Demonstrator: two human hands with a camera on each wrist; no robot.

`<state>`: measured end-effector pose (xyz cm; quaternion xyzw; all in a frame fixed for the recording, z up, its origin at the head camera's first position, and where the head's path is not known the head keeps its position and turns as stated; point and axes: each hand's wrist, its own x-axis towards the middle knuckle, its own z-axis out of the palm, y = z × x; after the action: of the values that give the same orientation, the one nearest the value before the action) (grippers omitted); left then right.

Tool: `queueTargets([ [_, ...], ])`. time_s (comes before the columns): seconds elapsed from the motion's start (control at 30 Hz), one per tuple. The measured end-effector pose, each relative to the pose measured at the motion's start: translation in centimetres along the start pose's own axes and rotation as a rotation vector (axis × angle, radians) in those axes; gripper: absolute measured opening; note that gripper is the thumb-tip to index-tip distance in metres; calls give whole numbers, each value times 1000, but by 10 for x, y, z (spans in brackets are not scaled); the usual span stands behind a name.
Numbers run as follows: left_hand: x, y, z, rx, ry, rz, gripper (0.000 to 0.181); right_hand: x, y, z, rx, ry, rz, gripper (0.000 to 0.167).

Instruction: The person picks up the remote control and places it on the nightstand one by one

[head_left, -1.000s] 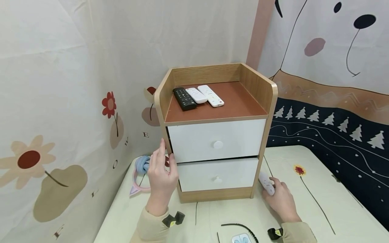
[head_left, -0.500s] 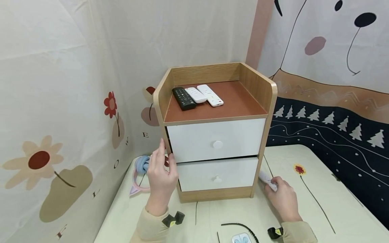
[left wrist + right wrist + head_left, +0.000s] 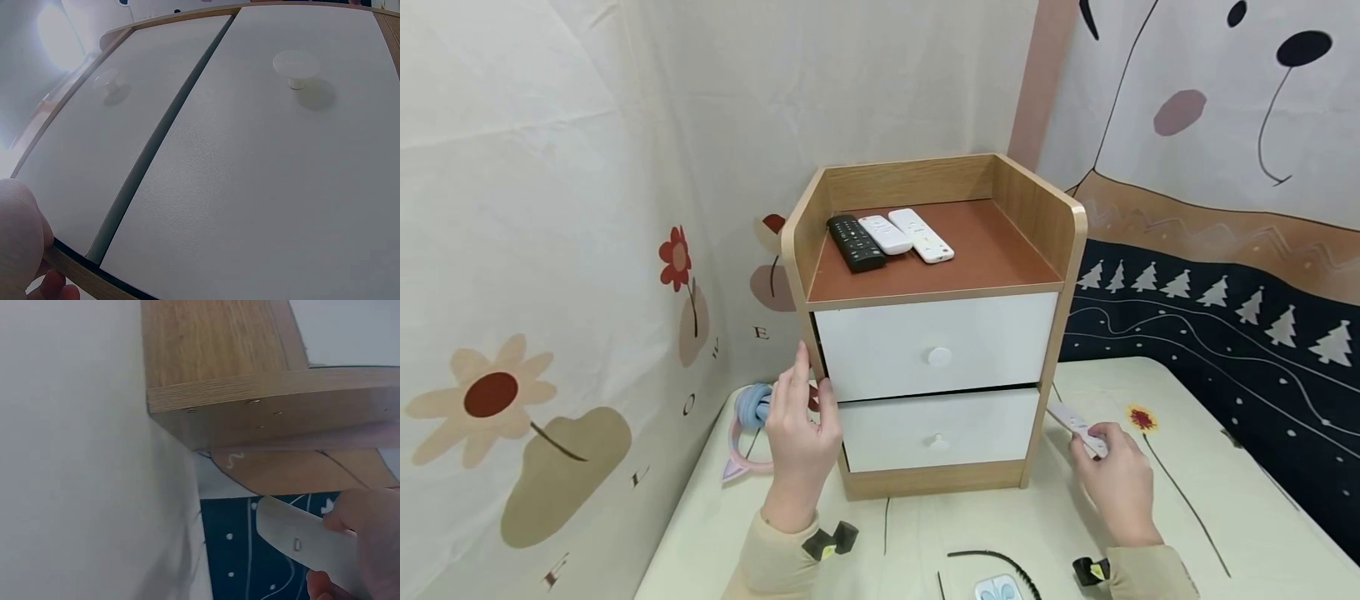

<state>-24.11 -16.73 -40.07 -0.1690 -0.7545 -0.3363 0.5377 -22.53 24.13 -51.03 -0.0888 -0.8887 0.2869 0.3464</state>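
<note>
A small wooden cabinet (image 3: 936, 481) with two white drawers stands on the table. My left hand (image 3: 801, 437) rests against its left front edge, fingers pointing up; the left wrist view has the thumb on the front and fingertips behind the side panel (image 3: 87, 278). To the right of the cabinet, my right hand (image 3: 1116, 483) grips a white remote control (image 3: 1077, 427) between thumb and fingers, above the table. In the right wrist view the remote's plain side shows beside the cabinet. Three remotes lie on the cabinet's top: a black remote (image 3: 855, 243), a short white remote (image 3: 884, 235) and a longer white remote (image 3: 921, 236).
Left of the cabinet lie a blue coiled item (image 3: 752, 406) and a pink ring-shaped item (image 3: 747, 463). At the front edge are a white case with light-blue shapes (image 3: 997, 588) and a black curved strip (image 3: 1000, 557). Printed fabric walls stand behind and left.
My right hand has moved right and slightly up with the white remote, which now tilts differently and sits farther from the cabinet. My left hand has stayed put.
</note>
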Motion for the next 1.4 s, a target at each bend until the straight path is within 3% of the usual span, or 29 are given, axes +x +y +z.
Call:
queueTargets([
  [0.3,0,-1,2,8,1,2,59,18,-22,-24,58,170,-76,28],
  [0.57,1,-3,2,28,48,74,62,39,-48,-54,124,328,-194,30],
  [0.77,1,-3,3,31,53,80,62,56,-70,-72,183,419,-256,32],
  [1.4,0,-6,6,25,60,75,62,98,-136,-123,355,657,-252,43],
])
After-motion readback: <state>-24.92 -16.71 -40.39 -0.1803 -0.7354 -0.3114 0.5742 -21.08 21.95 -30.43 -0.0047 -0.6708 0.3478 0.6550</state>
